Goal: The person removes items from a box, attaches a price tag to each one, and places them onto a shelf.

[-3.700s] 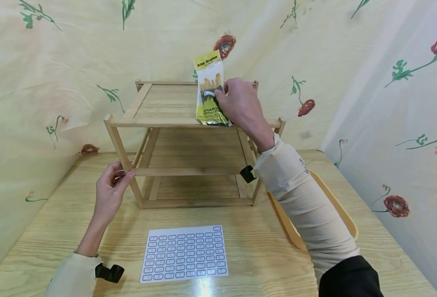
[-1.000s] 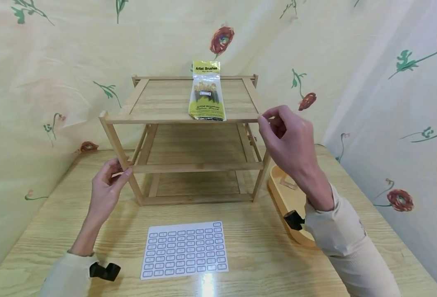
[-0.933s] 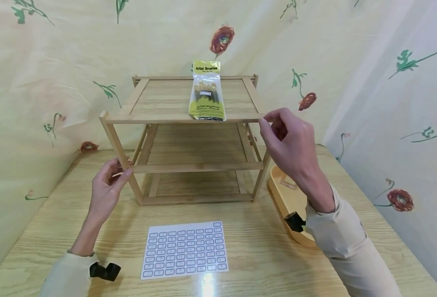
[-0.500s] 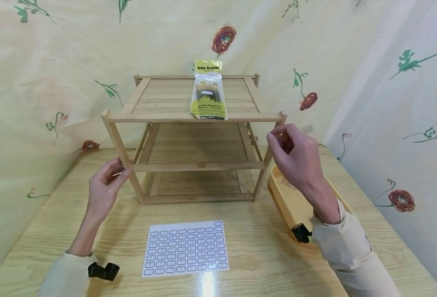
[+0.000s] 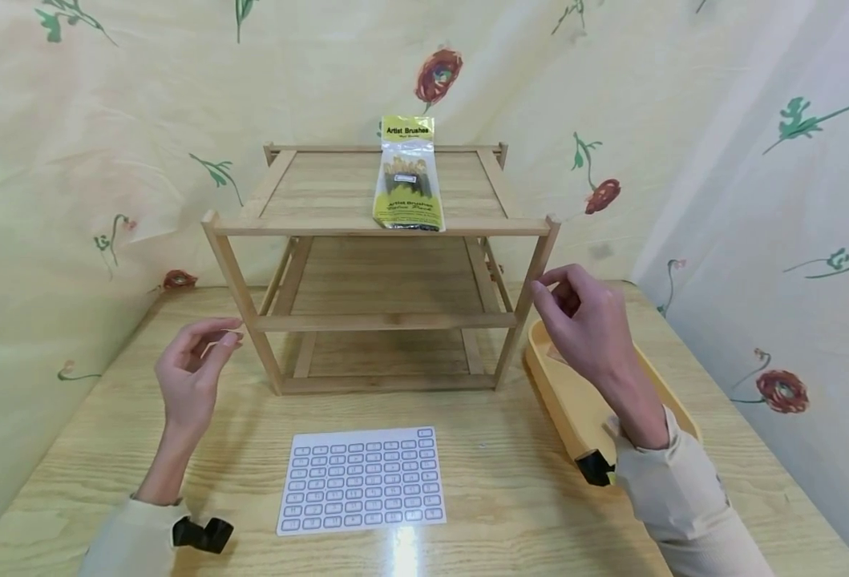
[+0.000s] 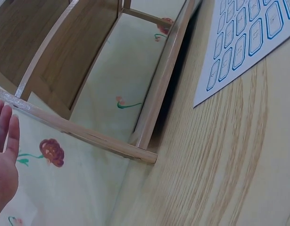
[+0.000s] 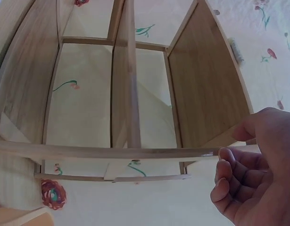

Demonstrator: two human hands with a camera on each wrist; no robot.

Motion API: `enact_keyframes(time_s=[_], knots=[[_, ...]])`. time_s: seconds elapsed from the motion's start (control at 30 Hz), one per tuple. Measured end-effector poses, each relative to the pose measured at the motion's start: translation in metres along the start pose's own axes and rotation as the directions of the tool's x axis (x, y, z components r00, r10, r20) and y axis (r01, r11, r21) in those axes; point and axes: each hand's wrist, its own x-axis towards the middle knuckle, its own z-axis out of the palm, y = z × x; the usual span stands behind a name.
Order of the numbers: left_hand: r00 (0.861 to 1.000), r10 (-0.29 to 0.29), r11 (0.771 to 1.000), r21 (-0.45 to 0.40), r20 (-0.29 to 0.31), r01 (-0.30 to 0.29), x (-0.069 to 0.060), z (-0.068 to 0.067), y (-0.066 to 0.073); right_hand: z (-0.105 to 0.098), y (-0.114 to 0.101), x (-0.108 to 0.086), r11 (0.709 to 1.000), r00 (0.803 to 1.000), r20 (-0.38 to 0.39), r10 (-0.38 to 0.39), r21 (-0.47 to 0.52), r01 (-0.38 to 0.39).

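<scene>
Holding nothing in loosely bent left fingers (image 5: 211, 325) and right fingers (image 5: 564, 275), just beside the rack (image 5: 386, 322)! Spotting the brush packet (image 5: 407, 180) higher, between them.

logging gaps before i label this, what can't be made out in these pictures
Head view: the print on the white card and the label on the brush packet are too small to read.
Head view: part of the yellow tray is hidden behind the right hand and forearm.
Left wrist view: the left edge cuts off the left hand.
</scene>
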Motion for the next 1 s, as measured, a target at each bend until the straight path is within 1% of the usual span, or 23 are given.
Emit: enact_keyframes(time_s=[0.1, 0.27, 0.47, 0.63, 0.8, 0.87, 1.0], knots=[[1.000, 0.026, 0.999, -0.024, 0.003, -0.026, -0.001, 0.001, 0.000, 0.000, 0.006, -0.006, 1.000, 1.000, 0.025, 0.018, 0.001, -0.018], [0.998, 0.045, 0.998, -0.042, 0.035, -0.044, -0.005, 0.005, -0.001, -0.002, 0.016, -0.016, 0.997, 0.996, 0.057, 0.072, -0.013, -0.071], [0.997, 0.032, 0.999, -0.033, 0.071, -0.030, -0.011, 0.010, -0.003, -0.005, 0.030, -0.024, 0.989, 0.989, 0.056, 0.137, -0.055, -0.134], [0.994, 0.027, 0.999, -0.045, 0.109, -0.023, -0.015, 0.018, -0.003, -0.009, 0.044, -0.031, 0.979, 0.981, 0.060, 0.187, -0.097, -0.180], [0.993, 0.001, 1.000, -0.019, 0.120, 0.001, -0.020, 0.025, -0.005, -0.013, 0.058, -0.037, 0.966, 0.967, 0.082, 0.240, -0.116, -0.230], [0.992, -0.016, 1.000, -0.010, 0.124, 0.017, -0.021, 0.027, -0.005, -0.015, 0.065, -0.039, 0.958, 0.959, 0.091, 0.268, -0.127, -0.255], [0.989, -0.028, 0.999, -0.014, 0.143, 0.030, -0.025, 0.035, -0.007, -0.020, 0.078, -0.045, 0.938, 0.939, 0.103, 0.328, -0.159, -0.310]])
